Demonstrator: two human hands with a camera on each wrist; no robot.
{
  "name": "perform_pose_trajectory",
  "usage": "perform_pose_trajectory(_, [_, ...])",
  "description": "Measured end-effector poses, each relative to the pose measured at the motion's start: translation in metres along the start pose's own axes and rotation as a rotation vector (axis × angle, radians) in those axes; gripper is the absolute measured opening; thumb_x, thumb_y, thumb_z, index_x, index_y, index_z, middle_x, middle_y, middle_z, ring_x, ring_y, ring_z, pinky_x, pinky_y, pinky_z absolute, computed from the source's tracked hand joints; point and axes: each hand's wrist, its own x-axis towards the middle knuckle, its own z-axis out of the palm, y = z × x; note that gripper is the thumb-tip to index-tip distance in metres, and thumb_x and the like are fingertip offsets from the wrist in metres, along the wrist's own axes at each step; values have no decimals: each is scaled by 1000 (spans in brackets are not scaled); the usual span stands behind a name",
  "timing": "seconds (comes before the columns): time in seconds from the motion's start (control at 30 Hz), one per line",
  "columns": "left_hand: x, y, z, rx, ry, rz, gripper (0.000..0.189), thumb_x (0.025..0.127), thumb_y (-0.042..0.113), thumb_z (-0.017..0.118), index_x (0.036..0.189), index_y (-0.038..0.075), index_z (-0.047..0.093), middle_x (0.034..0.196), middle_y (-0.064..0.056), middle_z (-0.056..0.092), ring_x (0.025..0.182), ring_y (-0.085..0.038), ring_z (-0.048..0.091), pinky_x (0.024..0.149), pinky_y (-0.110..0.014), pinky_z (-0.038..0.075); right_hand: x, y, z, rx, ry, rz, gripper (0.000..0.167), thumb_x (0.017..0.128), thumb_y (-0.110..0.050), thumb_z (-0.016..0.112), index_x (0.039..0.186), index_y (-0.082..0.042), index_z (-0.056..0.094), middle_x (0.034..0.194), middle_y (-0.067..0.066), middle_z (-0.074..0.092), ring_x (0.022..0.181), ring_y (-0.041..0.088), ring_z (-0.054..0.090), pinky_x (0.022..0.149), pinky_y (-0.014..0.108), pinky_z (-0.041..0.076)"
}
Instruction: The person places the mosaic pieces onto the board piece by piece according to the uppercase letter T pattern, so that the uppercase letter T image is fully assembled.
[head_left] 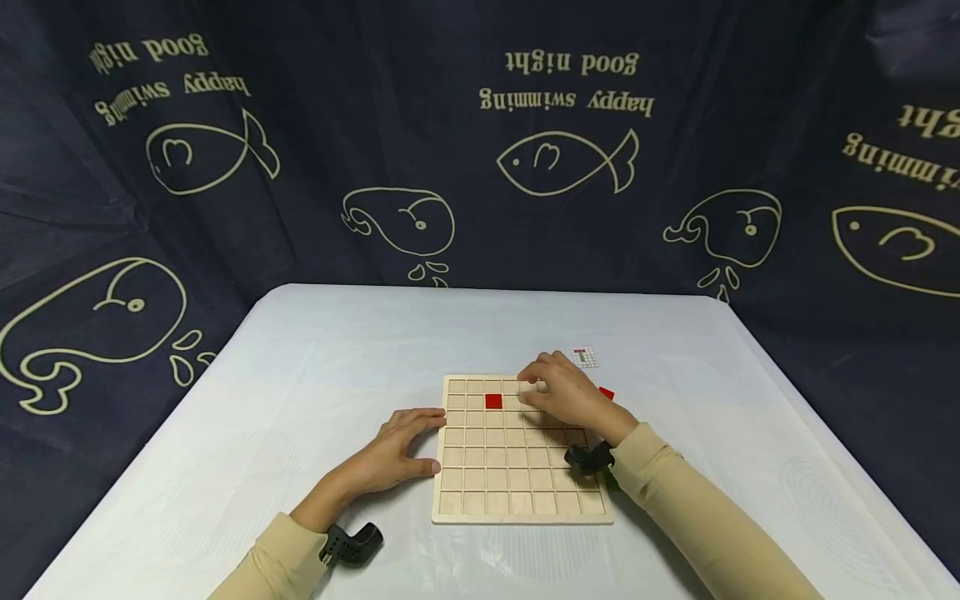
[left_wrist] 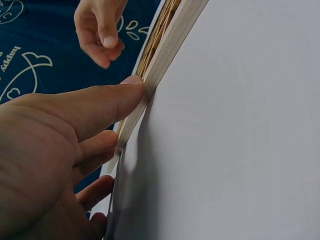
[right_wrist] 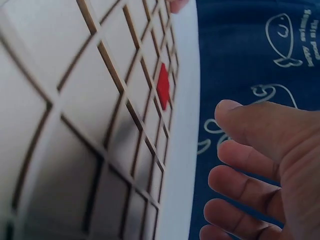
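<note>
A pale wooden grid board (head_left: 495,479) lies flat on the table. One red square tile (head_left: 493,402) sits in a cell of its second row from the far edge, also visible in the right wrist view as a red tile (right_wrist: 163,86). My left hand (head_left: 393,454) touches the board's left edge with thumb and fingertips, fingers fairly straight. Above the far right part of the board hovers my right hand (head_left: 562,392). Its thumb and fingers (right_wrist: 235,162) are apart in the right wrist view, with nothing seen between them.
Beyond the right hand lies a small card (head_left: 584,357) printed with a grid and a red and green pattern. Another red piece (head_left: 606,392) shows past the right forearm. Something green (head_left: 611,481) is mostly hidden under the right wrist. White cloth (head_left: 360,350) covers the table.
</note>
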Motion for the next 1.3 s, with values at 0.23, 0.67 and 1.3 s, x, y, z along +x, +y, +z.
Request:
perform_pose_trajectory(0.23, [0,0,0,4,2,-7,62,80,28,73,136,11,50,147,0,40,132,-26,33,103,-54,27,-14,12,-14,11,45,31,32,86,-25,69,113,-9,66,98,1,60,94,19,50,82,40,44])
perform_pose_trajectory(0.67, [-1,0,0,5,-2,-15,62,81,28,73,136,11,49,147,-1,40,133,-27,32,104,-55,27,-37,34,-26,2,99,85,32,86,-23,68,113,-7,66,104,9,61,105,30,52,82,44,45])
perform_pose_trajectory(1.3, [-1,-2,1,8,1,-11,63,81,28,73,136,11,49,147,0,40,133,-27,32,105,-56,27,-56,74,-28,-6,126,223,30,85,-23,69,109,-5,67,99,10,61,92,25,51,77,42,44])
